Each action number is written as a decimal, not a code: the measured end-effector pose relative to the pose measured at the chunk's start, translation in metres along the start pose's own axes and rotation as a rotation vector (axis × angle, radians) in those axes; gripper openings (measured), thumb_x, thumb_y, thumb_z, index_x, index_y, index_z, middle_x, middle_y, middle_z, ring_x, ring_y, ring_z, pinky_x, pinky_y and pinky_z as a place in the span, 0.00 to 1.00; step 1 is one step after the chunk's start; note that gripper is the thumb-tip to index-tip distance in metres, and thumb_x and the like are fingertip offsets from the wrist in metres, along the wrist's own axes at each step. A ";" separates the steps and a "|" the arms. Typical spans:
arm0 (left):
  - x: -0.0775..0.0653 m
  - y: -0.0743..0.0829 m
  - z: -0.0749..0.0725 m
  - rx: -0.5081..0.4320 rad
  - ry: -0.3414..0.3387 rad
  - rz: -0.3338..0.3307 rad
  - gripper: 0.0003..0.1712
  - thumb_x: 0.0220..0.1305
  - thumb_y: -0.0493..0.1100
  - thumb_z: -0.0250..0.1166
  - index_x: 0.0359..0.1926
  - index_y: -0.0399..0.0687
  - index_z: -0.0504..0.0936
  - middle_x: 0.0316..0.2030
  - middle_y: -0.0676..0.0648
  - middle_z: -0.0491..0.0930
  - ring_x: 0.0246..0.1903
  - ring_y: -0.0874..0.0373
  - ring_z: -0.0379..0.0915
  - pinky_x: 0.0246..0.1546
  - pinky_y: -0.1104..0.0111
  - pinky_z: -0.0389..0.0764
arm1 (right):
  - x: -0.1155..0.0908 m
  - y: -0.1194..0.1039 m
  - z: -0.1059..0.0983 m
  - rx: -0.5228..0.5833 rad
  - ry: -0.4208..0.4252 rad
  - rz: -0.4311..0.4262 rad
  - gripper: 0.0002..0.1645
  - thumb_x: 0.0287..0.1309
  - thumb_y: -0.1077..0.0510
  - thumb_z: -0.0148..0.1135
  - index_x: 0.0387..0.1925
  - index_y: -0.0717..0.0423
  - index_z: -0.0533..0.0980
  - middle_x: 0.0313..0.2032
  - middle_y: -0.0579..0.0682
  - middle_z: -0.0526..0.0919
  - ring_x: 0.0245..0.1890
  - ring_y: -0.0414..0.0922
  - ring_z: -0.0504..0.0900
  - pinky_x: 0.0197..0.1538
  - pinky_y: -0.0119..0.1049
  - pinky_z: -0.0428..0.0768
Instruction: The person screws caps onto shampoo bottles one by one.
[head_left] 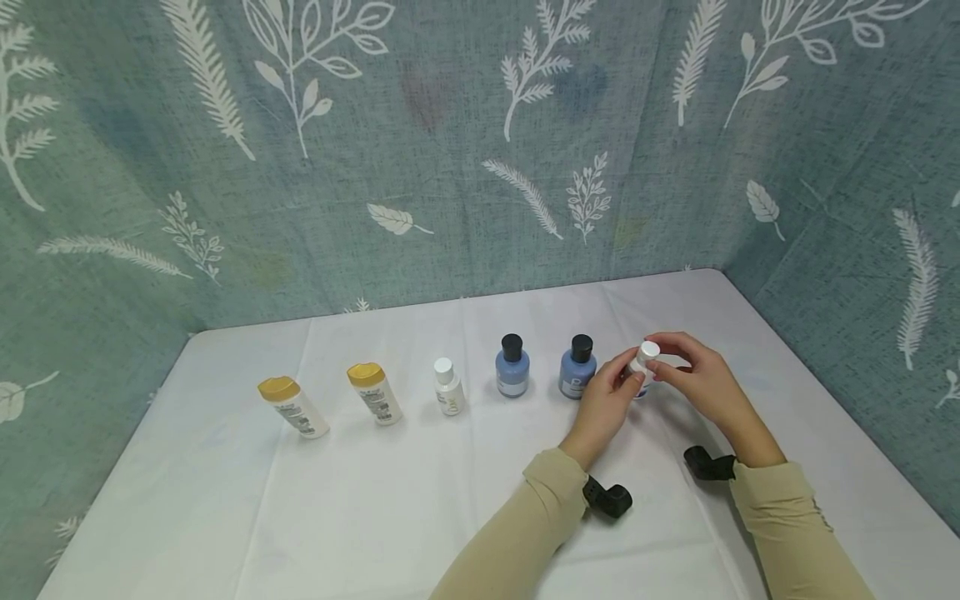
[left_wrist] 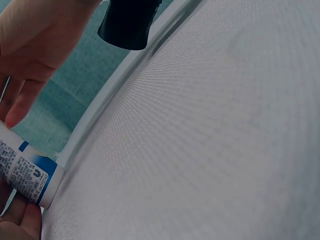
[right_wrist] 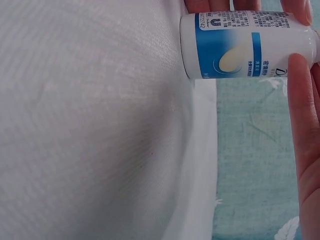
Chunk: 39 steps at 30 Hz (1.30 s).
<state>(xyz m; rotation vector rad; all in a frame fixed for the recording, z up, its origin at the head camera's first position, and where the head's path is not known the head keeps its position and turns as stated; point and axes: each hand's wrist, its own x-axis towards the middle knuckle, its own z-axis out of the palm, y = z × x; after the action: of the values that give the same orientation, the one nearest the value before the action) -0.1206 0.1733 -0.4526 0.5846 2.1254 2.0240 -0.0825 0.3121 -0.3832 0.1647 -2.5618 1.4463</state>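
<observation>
A small white bottle [head_left: 648, 350] with a white cap stands at the right of the row, between both hands. Its blue-banded label shows in the right wrist view, where the bottle [right_wrist: 235, 47] has its base at the tablecloth. My left hand [head_left: 606, 398] grips the body from the left side. With thumb and forefinger, my right hand [head_left: 703, 379] pinches it at the cap and shoulder. In the left wrist view, the bottle [left_wrist: 30, 172] is cut off by the frame's edge, hiding its cap. Close beside my left hand is a blue bottle [head_left: 577, 374] with a black cap.
Another blue bottle [head_left: 512, 371], a small white bottle [head_left: 448, 392] and two white bottles with yellow caps, one nearer [head_left: 377, 396] and one at the far left [head_left: 294, 408], stand along the white tablecloth [head_left: 360, 517]. A leaf-patterned curtain [head_left: 450, 167] hangs behind.
</observation>
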 end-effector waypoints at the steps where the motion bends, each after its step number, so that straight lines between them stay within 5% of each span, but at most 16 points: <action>1: 0.000 0.000 0.000 0.004 0.001 0.000 0.21 0.62 0.48 0.56 0.57 0.66 0.70 0.45 0.60 0.72 0.45 0.69 0.67 0.48 0.75 0.68 | -0.001 -0.002 0.000 -0.007 0.001 0.001 0.22 0.57 0.58 0.58 0.53 0.58 0.69 0.49 0.54 0.73 0.45 0.38 0.71 0.37 0.27 0.75; 39: 0.000 0.002 0.000 0.002 -0.017 -0.022 0.22 0.63 0.50 0.54 0.59 0.64 0.68 0.50 0.57 0.70 0.49 0.69 0.65 0.50 0.75 0.66 | 0.000 -0.006 0.000 -0.045 0.009 0.010 0.21 0.57 0.58 0.57 0.53 0.59 0.70 0.49 0.52 0.73 0.45 0.38 0.72 0.38 0.25 0.75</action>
<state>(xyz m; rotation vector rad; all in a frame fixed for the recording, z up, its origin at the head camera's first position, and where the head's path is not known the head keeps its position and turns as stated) -0.1203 0.1731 -0.4507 0.5738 2.1154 1.9987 -0.0815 0.3090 -0.3779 0.1390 -2.5893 1.3880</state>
